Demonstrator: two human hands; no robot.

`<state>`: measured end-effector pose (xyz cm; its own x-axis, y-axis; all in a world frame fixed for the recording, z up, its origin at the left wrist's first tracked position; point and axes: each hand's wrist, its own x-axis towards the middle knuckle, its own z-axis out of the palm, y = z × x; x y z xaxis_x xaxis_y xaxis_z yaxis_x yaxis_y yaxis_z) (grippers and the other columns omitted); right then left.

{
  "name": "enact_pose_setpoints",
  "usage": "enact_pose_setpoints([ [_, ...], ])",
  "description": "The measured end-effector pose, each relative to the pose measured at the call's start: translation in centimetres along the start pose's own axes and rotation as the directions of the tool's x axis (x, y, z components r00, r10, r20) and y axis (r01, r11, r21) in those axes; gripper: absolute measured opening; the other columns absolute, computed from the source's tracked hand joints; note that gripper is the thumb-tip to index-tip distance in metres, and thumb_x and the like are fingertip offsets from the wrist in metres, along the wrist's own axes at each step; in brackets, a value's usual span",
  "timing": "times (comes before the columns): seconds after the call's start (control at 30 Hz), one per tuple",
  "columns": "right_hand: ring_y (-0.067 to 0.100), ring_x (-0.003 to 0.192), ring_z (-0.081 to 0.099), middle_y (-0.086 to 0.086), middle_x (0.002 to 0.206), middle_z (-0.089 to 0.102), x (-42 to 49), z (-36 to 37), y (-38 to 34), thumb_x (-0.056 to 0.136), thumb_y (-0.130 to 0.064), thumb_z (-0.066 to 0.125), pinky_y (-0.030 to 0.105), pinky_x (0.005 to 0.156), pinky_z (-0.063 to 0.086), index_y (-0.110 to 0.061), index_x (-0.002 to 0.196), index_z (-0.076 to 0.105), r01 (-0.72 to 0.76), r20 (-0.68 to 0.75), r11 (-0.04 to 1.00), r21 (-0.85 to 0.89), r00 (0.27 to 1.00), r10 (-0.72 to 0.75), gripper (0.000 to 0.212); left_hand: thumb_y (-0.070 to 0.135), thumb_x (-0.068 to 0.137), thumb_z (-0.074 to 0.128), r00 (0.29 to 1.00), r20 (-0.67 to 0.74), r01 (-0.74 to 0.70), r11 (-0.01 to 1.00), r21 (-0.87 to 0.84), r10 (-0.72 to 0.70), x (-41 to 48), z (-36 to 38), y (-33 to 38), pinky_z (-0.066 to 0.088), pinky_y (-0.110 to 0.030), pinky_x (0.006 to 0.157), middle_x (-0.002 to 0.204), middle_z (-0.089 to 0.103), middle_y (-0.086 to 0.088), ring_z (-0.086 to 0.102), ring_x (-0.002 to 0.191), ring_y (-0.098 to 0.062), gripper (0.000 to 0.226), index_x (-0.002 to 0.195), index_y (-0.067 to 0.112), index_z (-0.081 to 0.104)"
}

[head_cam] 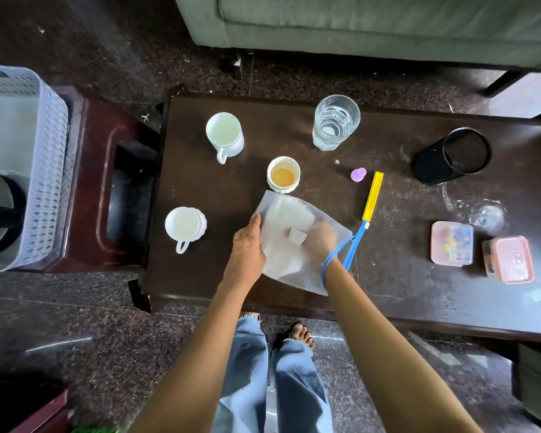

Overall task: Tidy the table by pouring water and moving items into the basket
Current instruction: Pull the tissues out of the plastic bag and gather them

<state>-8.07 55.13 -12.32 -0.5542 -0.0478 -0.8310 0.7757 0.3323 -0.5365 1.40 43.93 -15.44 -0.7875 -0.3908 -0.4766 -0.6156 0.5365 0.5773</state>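
Holding the floppy, light bag (pixel 294 245): left hand (pixel 247 248) pinches its edge, right hand (pixel 320 242) sits inside, grip hidden.

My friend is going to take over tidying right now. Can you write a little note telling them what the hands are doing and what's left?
Left hand holds the edge of the translucent bag; right hand is inside it, beside a small box.
Still on the table: glass of water, three white cups, black mesh holder, two pink containers, yellow-blue tool.
Basket sits on the stool at left, a dark item inside.
Left: pour the water, move everything over.
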Motion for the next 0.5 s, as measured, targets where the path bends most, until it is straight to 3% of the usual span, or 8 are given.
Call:
enact_pose_setpoints([
  [0.1,0.029,0.083,0.066,0.008,0.089,0.067,-1.6,-2.4,-0.2,0.085,-0.024,0.058,0.041,0.071,0.057,-0.016,0.1,0.064,-0.045,-0.037,0.978,0.202,0.998,0.054,0.018,0.004,0.096,0.042,0.998,0.065,-0.002,0.998,0.066,-0.002,-0.1,-0.3,0.5,0.033,-0.045,0.113,0.153,0.03,-0.01,0.02,0.144,-0.025,0.063,0.151,0.012,0.012],
  [0.17,0.033,0.083,0.069,0.015,0.096,0.071,-2.0,-4.5,0.1,0.076,-0.035,0.068,0.047,0.073,0.058,-0.01,0.097,0.069,-0.05,-0.04,0.99,0.134,0.998,0.056,0.032,0.004,0.097,0.041,0.997,0.077,0.002,0.997,0.078,-0.008,-0.1,-0.3,0.7,0.03,-0.044,0.114,0.155,0.026,-0.008,0.017,0.145,-0.026,0.063,0.151,0.012,0.01],
  [0.23,0.034,0.086,0.07,0.017,0.096,0.072,-1.9,-6.5,0.3,0.055,-0.038,0.083,0.05,0.079,0.057,-0.009,0.083,0.071,-0.002,-0.048,0.998,-0.06,0.999,-0.001,0.043,0.003,0.097,0.039,0.997,0.077,0.011,0.996,0.09,-0.018,-0.1,-0.2,1.0,0.029,-0.042,0.114,0.156,0.023,-0.007,0.016,0.145,-0.025,0.063,0.151,0.011,0.009],
  [0.27,0.029,0.08,0.07,0.014,0.092,0.073,-2.0,-7.6,0.5,0.058,-0.032,0.086,0.045,0.076,0.058,-0.01,0.079,0.071,0.021,-0.07,0.987,-0.162,0.997,-0.032,0.034,0.003,0.097,0.039,0.997,0.073,0.016,0.995,0.098,-0.023,0.0,-0.1,1.1,0.029,-0.04,0.114,0.157,0.023,-0.008,0.016,0.145,-0.025,0.063,0.151,0.011,0.009],
  [0.33,0.019,0.069,0.065,0.007,0.085,0.07,-2.8,-9.9,0.4,0.071,-0.016,0.08,0.033,0.065,0.056,-0.015,0.074,0.067,0.051,-0.119,0.981,-0.189,0.99,-0.074,0.013,0.004,0.097,0.04,0.997,0.068,0.02,0.991,0.132,-0.029,-0.1,0.1,1.1,0.029,-0.037,0.113,0.156,0.023,-0.009,0.015,0.145,-0.025,0.065,0.151,0.011,0.006],
  [0.43,0.021,0.068,0.064,0.007,0.082,0.069,-4.2,-13.7,0.9,0.076,-0.015,0.076,0.041,0.067,0.056,-0.012,0.08,0.067,0.065,-0.224,0.99,-0.126,0.97,-0.092,0.011,0.007,0.097,0.042,0.998,0.054,0.003,0.979,0.205,-0.015,-0.3,0.3,1.3,0.028,-0.034,0.113,0.157,0.021,-0.01,0.014,0.146,-0.026,0.066,0.151,0.009,0.005],
  [0.5,0.029,0.073,0.065,0.013,0.081,0.069,-5.3,-15.7,0.8,0.074,-0.027,0.077,0.043,0.066,0.056,-0.004,0.082,0.065,0.068,-0.367,0.964,-0.257,0.916,-0.163,0.027,0.009,0.097,0.042,0.998,0.061,0.0,0.972,0.237,-0.015,-0.4,0.2,1.5,0.029,-0.036,0.113,0.158,0.02,-0.01,0.015,0.146,-0.027,0.066,0.151,0.009,0.005],
])
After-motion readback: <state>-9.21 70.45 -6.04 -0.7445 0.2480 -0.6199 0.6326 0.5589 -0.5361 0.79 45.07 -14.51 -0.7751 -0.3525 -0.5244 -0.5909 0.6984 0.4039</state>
